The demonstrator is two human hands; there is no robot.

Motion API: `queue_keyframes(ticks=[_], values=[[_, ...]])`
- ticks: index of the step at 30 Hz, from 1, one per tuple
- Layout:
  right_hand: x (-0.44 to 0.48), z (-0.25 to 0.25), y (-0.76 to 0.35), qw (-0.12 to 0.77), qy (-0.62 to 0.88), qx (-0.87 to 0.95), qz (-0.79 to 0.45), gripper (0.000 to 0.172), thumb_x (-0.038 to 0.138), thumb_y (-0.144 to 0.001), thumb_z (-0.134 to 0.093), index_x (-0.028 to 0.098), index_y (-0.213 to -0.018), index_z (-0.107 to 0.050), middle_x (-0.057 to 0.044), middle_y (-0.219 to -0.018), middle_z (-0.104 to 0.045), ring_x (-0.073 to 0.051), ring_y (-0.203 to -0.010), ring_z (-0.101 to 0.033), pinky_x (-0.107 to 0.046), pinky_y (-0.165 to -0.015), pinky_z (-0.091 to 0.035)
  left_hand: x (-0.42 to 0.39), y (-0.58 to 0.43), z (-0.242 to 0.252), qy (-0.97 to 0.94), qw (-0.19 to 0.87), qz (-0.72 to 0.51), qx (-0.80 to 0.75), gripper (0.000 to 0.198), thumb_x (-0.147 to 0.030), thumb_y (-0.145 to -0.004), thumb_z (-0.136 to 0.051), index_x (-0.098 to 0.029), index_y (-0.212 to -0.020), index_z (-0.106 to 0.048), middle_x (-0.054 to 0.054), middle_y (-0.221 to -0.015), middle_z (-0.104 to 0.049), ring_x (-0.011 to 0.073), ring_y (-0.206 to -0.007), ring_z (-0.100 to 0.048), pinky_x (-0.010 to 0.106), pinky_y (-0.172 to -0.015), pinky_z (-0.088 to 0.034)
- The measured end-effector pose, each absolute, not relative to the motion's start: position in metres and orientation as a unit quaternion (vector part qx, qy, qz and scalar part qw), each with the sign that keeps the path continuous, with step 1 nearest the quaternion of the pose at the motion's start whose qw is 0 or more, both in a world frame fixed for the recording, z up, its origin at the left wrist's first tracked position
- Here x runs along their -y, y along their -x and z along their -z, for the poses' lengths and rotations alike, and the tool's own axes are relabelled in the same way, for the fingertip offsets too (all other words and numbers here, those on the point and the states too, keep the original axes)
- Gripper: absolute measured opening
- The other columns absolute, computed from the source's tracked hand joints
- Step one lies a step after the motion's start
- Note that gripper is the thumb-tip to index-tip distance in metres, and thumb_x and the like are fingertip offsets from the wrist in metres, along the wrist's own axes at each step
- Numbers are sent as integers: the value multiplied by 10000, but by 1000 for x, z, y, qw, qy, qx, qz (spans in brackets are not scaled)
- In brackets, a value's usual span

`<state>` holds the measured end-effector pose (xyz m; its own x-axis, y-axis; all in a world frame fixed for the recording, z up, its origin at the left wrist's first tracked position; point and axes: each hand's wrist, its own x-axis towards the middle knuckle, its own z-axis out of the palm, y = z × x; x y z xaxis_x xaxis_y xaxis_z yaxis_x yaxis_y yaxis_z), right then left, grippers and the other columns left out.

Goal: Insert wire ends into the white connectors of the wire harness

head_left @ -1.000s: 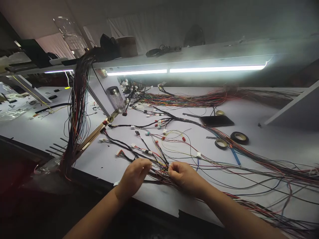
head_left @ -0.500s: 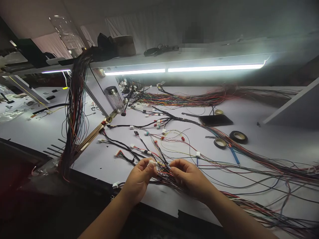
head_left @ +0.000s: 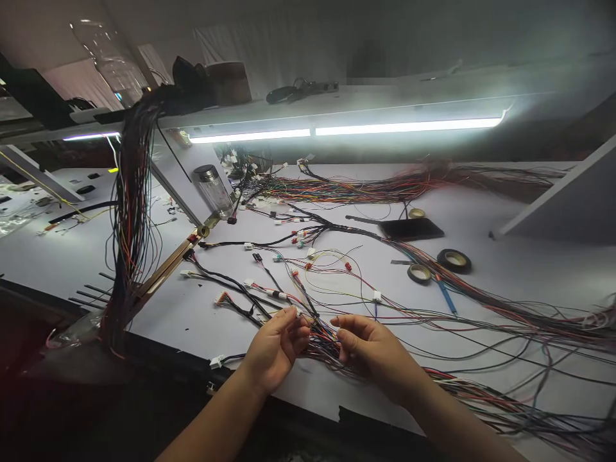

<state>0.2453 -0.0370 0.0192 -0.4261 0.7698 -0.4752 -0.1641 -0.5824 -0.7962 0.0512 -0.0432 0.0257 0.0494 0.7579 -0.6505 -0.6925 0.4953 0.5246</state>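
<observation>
My left hand [head_left: 276,351] is at the front of the table, palm partly turned up, fingers curled. A small white connector [head_left: 299,312] shows at its thumb and index fingertips, mostly covered by them. Facing it across a short gap is my right hand [head_left: 378,346], with thumb and index bent toward each other; whatever lies between them is too small to make out. Below and between both hands runs a bundle of coloured wires [head_left: 325,337]. Black-sleeved branches [head_left: 231,279] with plugs fan out to the left, among them an orange-and-white connector [head_left: 221,298].
Black tape rolls [head_left: 455,260] and a blue pen-like tool [head_left: 446,295] lie to the right, near a dark flat device [head_left: 411,228]. A glass jar [head_left: 214,191] stands by the shelf support. Thick wires [head_left: 137,192] hang from the shelf at left.
The white connector has turned and dropped behind my left fingertips, and that hand's fingers have loosened. My right fingertips have come away from the wires. The view has shifted slightly.
</observation>
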Motion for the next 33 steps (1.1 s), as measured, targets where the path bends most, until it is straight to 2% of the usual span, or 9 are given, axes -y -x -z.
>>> queue_keyframes(ticks=[6,13,17,22,25,28,31,33], values=[[36,-13,-245,298,426,304,-798,390,405,-766,-758,180,-1054,-621,14,-686,-652,-78,-573,-571,-182,-552,-405,43,-58,-22,-17,742,-466,-482,179,-174,-904,-555,-90,-751,-596,43,-679,-652,84,-522,-624,177,-509,-543],[34,-12,-245,309,432,315,-786,422,518,-758,-720,186,-965,-566,33,-565,-611,-83,-483,-516,-188,-491,-356,40,-65,-11,-49,742,-459,-486,138,-202,-891,-579,-113,-786,-590,51,-706,-670,92,-533,-626,178,-507,-518],[35,-14,-246,326,441,354,-758,417,521,-757,-720,206,-974,-555,58,-611,-584,-96,-510,-540,-200,-500,-376,42,-67,-11,-77,737,-472,-477,112,-209,-879,-599,-132,-801,-577,46,-724,-670,102,-568,-627,195,-550,-523],[37,-11,-248,342,436,407,-726,351,544,-838,-625,210,-906,-540,74,-554,-519,-89,-469,-485,-217,-503,-380,39,-67,-14,-9,744,-460,-484,128,-218,-888,-588,-128,-800,-568,25,-686,-640,75,-517,-588,179,-543,-513],[43,-16,-252,345,368,485,-714,290,495,-914,-540,208,-877,-569,42,-586,-546,-109,-546,-517,-244,-583,-426,40,-67,-15,-5,733,-460,-502,128,-216,-880,-598,-126,-795,-565,28,-682,-642,71,-505,-580,171,-528,-499],[48,-34,-257,321,235,623,-673,463,524,-953,-414,189,-735,-647,-46,-714,-626,-161,-724,-596,-305,-724,-465,45,-64,-17,-77,712,-497,-491,146,-263,-858,-637,-154,-804,-556,26,-714,-659,89,-538,-592,188,-536,-494],[52,-62,-262,288,168,707,-623,527,603,-908,-410,225,-681,-699,-79,-854,-674,-204,-852,-622,-343,-814,-464,51,-57,-21,-170,656,-551,-487,159,-288,-831,-678,-162,-866,-587,33,-839,-687,92,-615,-606,201,-602,-507],[60,-81,-268,268,175,717,-619,468,670,-834,-460,301,-729,-728,-58,-857,-688,-212,-823,-632,-338,-757,-478,54,-51,-25,-191,627,-575,-490,164,-266,-810,-703,-151,-874,-605,44,-908,-694,85,-645,-605,198,-643,-513]])
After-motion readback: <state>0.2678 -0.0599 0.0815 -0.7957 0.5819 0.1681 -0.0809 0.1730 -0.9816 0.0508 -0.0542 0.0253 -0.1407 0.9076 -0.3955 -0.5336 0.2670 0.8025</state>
